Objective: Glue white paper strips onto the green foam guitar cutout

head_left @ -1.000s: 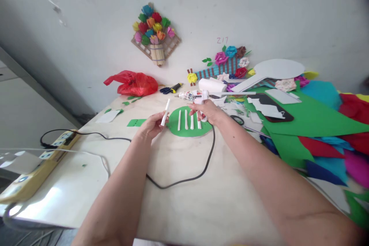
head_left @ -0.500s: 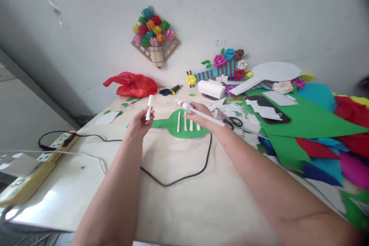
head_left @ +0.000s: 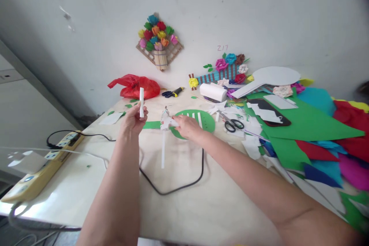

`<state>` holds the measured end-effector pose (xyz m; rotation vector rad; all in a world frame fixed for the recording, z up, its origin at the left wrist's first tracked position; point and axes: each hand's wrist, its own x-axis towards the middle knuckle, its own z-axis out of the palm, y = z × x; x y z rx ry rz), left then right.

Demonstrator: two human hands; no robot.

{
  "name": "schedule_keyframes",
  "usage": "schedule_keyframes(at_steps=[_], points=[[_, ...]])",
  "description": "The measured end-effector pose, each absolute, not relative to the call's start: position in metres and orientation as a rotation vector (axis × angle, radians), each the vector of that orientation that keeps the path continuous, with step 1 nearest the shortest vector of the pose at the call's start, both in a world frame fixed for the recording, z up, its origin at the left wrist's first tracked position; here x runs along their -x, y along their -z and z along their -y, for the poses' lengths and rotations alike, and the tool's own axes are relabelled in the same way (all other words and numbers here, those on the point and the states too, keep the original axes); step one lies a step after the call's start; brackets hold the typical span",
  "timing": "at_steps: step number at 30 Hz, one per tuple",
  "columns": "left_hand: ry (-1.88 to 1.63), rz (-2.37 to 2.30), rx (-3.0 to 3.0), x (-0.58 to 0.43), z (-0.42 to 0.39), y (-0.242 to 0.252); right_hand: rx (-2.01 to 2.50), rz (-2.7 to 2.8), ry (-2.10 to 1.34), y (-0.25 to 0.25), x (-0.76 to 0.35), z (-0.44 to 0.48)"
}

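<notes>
A short white paper roll (head_left: 141, 103) stands upright in my left hand (head_left: 134, 120), pinched between thumb and fingers above the table. My right hand (head_left: 187, 127) has its fingers on the handle of a white hot glue gun (head_left: 166, 120), whose nozzle points away from me. From the gun's rear, a long pale glue stick (head_left: 163, 152) sticks out toward me. Below the right hand lies a green cutout (head_left: 209, 120), rounded with a narrow strip (head_left: 152, 125) to the left. Several white paper rolls (head_left: 200, 120) lie side by side on it, partly hidden by the hand.
Black-handled scissors (head_left: 234, 124) lie among white scraps on the right, near coloured sheets (head_left: 317, 123). A black cord (head_left: 175, 192) loops across the table. At left is a yellow power strip (head_left: 43, 173); behind sit a red plastic bag (head_left: 138, 86) and pliers (head_left: 173, 92).
My right hand has moved left and turned the glue gun, so its nozzle now points away and the stick toward me. My left hand has shifted slightly left and up with the roll.
</notes>
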<state>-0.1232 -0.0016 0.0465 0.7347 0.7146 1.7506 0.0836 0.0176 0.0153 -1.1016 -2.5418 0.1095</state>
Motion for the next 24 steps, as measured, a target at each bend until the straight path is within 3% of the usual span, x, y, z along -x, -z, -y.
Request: schedule_keyframes(at_steps=[16,21,24], points=[[-1.676,-0.929,-0.861,0.099,0.005,-0.068,1.263,2.673,0.047,-0.015,-0.019,-0.011],[-1.538,-0.992,-0.97,0.073,-0.001,-0.075,1.196,2.593,0.132,-0.029,-0.05,-0.011],[-1.462,-0.986,-1.033,0.052,-0.002,-0.076,1.425,2.513,0.062,-0.04,-0.094,-0.017]])
